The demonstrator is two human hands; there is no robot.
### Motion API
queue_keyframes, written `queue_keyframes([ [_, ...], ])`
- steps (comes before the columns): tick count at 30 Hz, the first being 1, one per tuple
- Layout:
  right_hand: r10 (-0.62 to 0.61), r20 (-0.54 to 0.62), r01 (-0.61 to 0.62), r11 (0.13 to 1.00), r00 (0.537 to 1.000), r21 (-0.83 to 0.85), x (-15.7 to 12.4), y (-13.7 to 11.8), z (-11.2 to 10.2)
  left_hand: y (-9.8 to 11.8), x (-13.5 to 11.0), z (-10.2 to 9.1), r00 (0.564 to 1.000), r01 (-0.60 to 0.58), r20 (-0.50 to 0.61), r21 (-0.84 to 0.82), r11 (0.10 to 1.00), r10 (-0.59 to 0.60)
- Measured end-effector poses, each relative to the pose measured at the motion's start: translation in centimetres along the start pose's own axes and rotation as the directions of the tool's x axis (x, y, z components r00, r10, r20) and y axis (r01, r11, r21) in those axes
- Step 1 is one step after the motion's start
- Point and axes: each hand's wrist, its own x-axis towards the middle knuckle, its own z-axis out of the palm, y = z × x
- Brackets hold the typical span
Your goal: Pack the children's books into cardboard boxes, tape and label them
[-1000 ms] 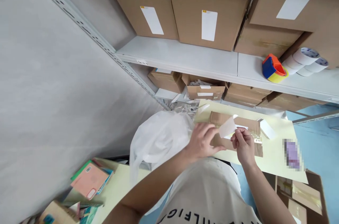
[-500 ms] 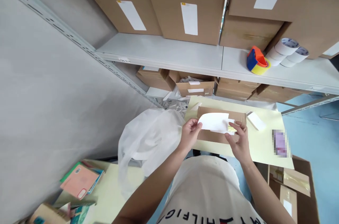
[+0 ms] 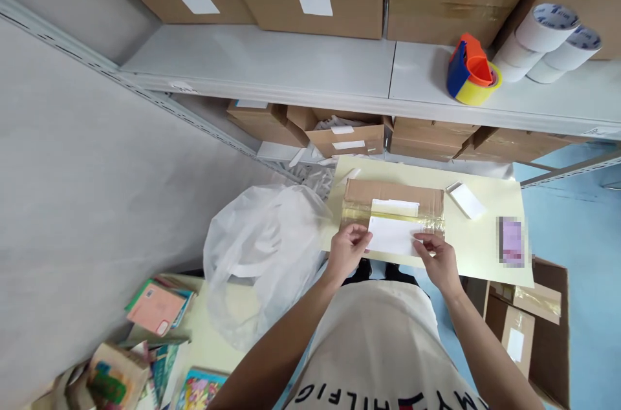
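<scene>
A flat taped cardboard box (image 3: pixel 392 193) lies on a pale yellow table (image 3: pixel 480 238). A white label (image 3: pixel 392 236) rests on the box's near part. My left hand (image 3: pixel 348 248) pinches the label's left edge. My right hand (image 3: pixel 433 256) pinches its right edge. A second narrow white label (image 3: pixel 395 205) sits on the box just behind it.
A white plastic bag (image 3: pixel 259 248) bulges at the table's left. A small white pad (image 3: pixel 466 198) and a blurred purple item (image 3: pixel 511 241) lie right of the box. On the grey shelf (image 3: pixel 301 67) stand a tape dispenser (image 3: pixel 469 70) and tape rolls (image 3: pixel 553 41). Books (image 3: pixel 160 306) lie lower left.
The white label was held up in the air between both hands; now it lies down flat on the box's near part. The view has tilted down toward the table.
</scene>
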Motion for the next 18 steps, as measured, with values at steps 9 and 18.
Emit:
queue_keyframes([
  [9, -0.008, 0.069, 0.012, 0.998, 0.998, -0.058, 4.6, -0.3, 0.6, 0.4, 4.3, 1.2, 0.99, -0.108, -0.063, 0.238, 0.965, 0.126],
  [18, 0.002, 0.081, 0.008, 0.992, 0.997, -0.127, 5.5, 0.3, 0.9, -0.4, 5.2, 1.5, 0.985, -0.106, -0.097, 0.315, 0.943, 0.143],
])
